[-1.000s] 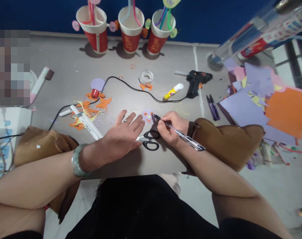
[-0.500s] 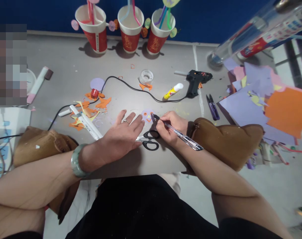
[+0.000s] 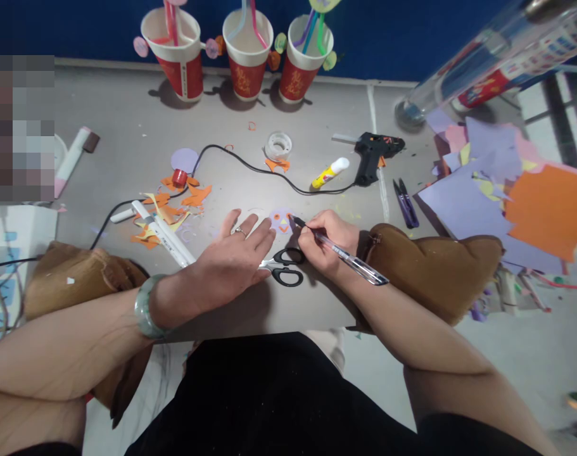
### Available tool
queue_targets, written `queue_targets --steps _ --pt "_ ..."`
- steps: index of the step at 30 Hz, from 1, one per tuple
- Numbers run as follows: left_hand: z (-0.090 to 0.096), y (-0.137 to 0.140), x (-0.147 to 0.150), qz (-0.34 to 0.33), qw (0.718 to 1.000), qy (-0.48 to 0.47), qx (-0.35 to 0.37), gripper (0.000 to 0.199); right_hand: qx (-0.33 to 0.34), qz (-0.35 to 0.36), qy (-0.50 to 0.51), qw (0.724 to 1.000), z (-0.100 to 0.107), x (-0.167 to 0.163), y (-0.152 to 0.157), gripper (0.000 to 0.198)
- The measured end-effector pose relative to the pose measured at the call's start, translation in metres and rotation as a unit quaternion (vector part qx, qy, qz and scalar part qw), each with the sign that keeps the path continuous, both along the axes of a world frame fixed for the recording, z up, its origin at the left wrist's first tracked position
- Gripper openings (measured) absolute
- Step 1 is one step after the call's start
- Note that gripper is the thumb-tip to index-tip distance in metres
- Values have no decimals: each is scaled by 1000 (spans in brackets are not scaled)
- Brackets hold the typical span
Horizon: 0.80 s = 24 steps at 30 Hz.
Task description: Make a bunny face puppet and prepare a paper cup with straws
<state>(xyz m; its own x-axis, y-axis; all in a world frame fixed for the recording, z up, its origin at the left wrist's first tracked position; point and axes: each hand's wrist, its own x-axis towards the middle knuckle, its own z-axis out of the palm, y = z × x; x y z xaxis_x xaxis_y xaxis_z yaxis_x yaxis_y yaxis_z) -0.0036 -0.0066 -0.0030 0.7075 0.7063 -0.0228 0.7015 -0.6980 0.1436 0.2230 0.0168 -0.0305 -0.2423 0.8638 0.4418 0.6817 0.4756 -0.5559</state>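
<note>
A small purple paper circle (image 3: pixel 277 223) lies flat on the table, bearing orange eye pieces, a yellow nose and an orange mouth. My right hand (image 3: pixel 323 240) grips a clear-barrelled black pen (image 3: pixel 349 258), its tip at the circle's right eye. Spread flat, my left hand (image 3: pixel 234 256) has its fingertips at the circle's left edge. Black-handled scissors (image 3: pixel 288 266) lie between my hands, their blades partly under the left one. White markers (image 3: pixel 162 233) rest beside my left wrist.
Three red-and-white paper cups (image 3: pixel 247 57) with straws stand at the back. A black glue gun (image 3: pixel 371 155), yellow glue stick (image 3: pixel 330 173), tape roll (image 3: pixel 278 146) and purple snips (image 3: pixel 406 202) lie ahead. Orange scraps (image 3: pixel 196 196) are at left, coloured paper (image 3: pixel 473 196) at right.
The view has shifted very slightly. Both hands keep their places, with the pen tip still at the paper face's right eye.
</note>
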Motion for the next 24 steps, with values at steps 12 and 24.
queue_targets --steps 12,24 --pt "-1 -1 0 -2 1000 3 7 55 59 11 46 997 -11 0 7 11" --pt "-1 0 0 -5 1000 6 6 58 10 6 7 1000 3 1 0 11"
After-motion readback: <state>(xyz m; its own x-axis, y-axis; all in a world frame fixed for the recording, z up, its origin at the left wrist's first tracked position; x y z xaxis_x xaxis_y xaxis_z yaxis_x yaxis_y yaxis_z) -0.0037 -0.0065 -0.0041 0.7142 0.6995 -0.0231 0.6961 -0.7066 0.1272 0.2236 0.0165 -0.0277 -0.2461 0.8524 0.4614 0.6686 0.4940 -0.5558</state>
